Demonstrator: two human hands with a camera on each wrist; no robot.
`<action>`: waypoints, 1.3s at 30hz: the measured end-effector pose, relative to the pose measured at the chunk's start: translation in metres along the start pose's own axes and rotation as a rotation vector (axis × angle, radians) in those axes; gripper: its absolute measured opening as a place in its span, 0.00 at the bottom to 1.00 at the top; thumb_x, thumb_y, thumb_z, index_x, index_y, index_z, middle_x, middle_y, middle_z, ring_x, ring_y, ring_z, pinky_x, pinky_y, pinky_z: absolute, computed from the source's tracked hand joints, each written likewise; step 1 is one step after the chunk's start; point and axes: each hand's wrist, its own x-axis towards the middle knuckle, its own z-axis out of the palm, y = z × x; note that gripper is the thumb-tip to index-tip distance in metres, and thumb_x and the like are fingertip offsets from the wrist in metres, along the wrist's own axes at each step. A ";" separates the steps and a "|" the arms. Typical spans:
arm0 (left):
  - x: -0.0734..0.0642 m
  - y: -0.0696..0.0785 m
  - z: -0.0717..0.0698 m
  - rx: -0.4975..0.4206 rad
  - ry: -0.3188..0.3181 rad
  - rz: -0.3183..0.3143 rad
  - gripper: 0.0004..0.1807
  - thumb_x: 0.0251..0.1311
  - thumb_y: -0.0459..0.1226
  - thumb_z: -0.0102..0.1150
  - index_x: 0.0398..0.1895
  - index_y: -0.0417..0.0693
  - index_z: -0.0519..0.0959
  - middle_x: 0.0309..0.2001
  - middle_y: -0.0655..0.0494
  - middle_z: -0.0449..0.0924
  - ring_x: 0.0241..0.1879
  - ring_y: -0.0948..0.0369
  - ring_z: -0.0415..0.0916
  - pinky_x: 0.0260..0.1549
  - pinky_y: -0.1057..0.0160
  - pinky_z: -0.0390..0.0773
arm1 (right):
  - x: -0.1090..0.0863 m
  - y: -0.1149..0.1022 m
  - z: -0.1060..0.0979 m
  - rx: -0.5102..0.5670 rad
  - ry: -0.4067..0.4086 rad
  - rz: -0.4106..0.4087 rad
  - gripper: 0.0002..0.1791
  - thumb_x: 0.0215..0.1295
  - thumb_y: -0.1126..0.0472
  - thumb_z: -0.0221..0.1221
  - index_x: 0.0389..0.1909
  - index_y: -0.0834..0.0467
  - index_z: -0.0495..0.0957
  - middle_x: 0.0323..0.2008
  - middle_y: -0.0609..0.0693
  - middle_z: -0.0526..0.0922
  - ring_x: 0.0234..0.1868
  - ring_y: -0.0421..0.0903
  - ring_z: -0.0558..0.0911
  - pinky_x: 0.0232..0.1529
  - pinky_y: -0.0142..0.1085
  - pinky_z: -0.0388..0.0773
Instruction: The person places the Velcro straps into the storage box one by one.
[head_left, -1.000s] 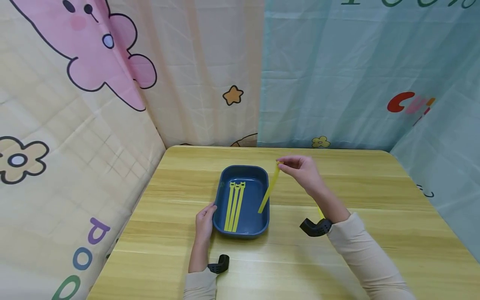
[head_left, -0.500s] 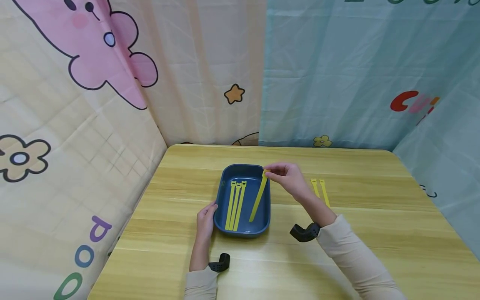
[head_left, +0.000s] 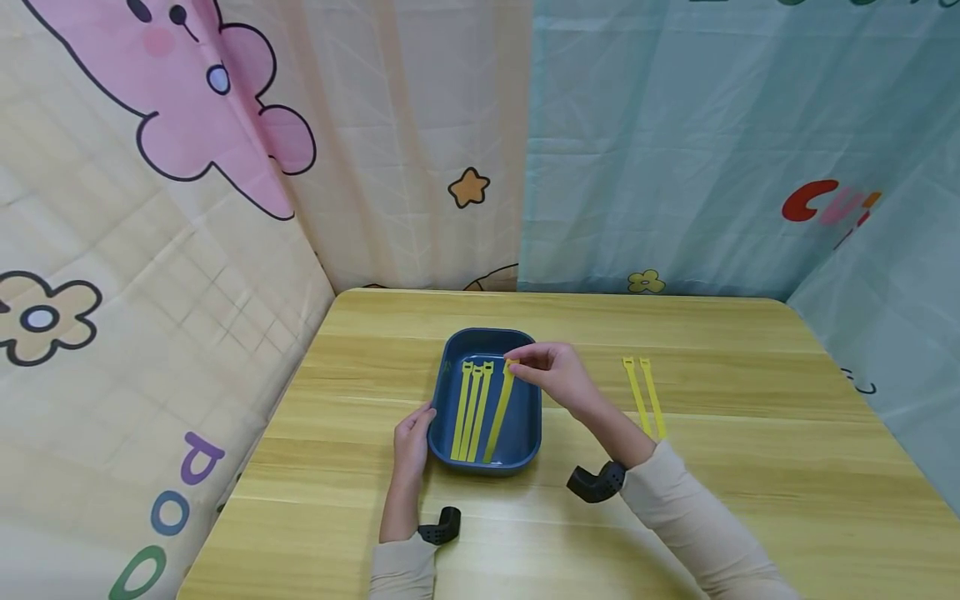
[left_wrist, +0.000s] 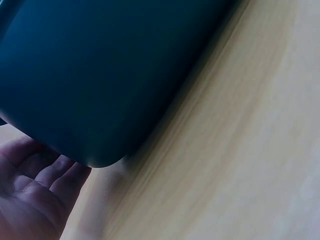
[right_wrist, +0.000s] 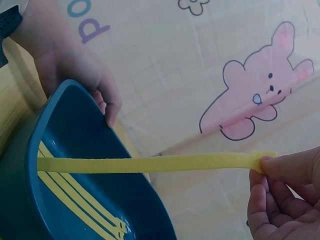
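My right hand [head_left: 558,377] pinches the slotted head of a yellow hook-and-loop cable tie [head_left: 499,412] between thumb and fingers. The strap hangs at a slant over the right half of a dark blue tray [head_left: 537,421], its lower end inside. In the right wrist view this cable tie [right_wrist: 150,165] stretches flat from the fingers to the tray. Three similar cable ties [head_left: 471,408] lie side by side in the tray's left half, heads away from me. My left hand [head_left: 410,440] grips the tray's left rim, thumb over the edge; its fingers are under the outer wall in the left wrist view.
Two more yellow cable ties [head_left: 645,396] lie on the wooden table [head_left: 750,400] to the right, just beyond my right forearm. Printed curtains [head_left: 405,167] hang behind the table and along its sides. Black camera mounts [head_left: 596,482] sit on both wrists.
My right hand has moved left and toward me, bringing the cable tie from the tray's right edge to inside, near the three others. The left hand stays on the rim.
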 end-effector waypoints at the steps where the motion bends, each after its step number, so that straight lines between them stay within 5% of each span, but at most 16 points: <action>1: 0.000 0.000 0.000 0.000 -0.001 -0.006 0.21 0.53 0.40 0.48 0.48 0.35 0.71 0.52 0.45 0.67 0.55 0.54 0.58 0.53 0.59 0.57 | -0.001 0.000 0.001 -0.002 -0.002 0.003 0.10 0.52 0.67 0.56 0.36 0.65 0.77 0.34 0.56 0.78 0.34 0.56 0.74 0.34 0.34 0.74; 12: 0.005 -0.009 0.000 0.009 0.011 0.056 0.22 0.52 0.42 0.49 0.46 0.35 0.72 0.51 0.45 0.68 0.54 0.54 0.59 0.52 0.59 0.58 | 0.009 0.028 0.003 0.030 -0.006 0.016 0.11 0.49 0.62 0.58 0.35 0.60 0.78 0.33 0.52 0.79 0.32 0.50 0.75 0.34 0.34 0.74; 31: -0.001 -0.002 -0.002 0.008 -0.029 0.044 0.21 0.55 0.40 0.46 0.48 0.33 0.70 0.51 0.44 0.67 0.54 0.54 0.60 0.51 0.57 0.60 | 0.053 0.066 -0.001 -0.125 0.115 0.115 0.12 0.50 0.64 0.58 0.37 0.63 0.78 0.33 0.51 0.78 0.32 0.46 0.73 0.35 0.33 0.74; 39: 0.002 -0.002 -0.001 -0.016 0.010 -0.004 0.20 0.52 0.39 0.50 0.46 0.35 0.72 0.51 0.46 0.68 0.55 0.55 0.59 0.53 0.60 0.57 | 0.066 0.076 -0.001 -0.136 0.132 0.150 0.11 0.51 0.65 0.57 0.37 0.63 0.78 0.33 0.53 0.78 0.32 0.46 0.72 0.35 0.34 0.73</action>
